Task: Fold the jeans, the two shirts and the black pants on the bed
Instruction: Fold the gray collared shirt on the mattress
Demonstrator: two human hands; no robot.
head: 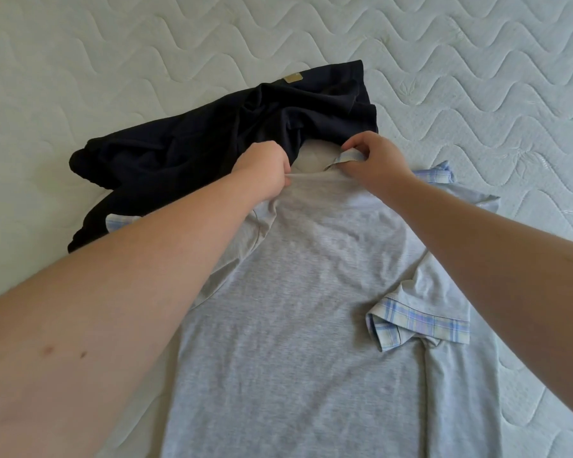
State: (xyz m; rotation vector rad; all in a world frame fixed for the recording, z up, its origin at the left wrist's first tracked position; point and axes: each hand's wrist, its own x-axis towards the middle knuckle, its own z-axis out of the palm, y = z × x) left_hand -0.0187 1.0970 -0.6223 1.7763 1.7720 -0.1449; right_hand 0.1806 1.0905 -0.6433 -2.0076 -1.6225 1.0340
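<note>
Grey shirt (311, 292) lies back-up on the bed (477, 77) just below the crumpled black pants (212, 137), and we pinch its collar with left hand (265, 168) and right hand (374, 160), fingers curled tight, seemingly to square the neckline for folding.

A white quilted mattress (477, 61) with wavy stitching fills the whole background.
</note>
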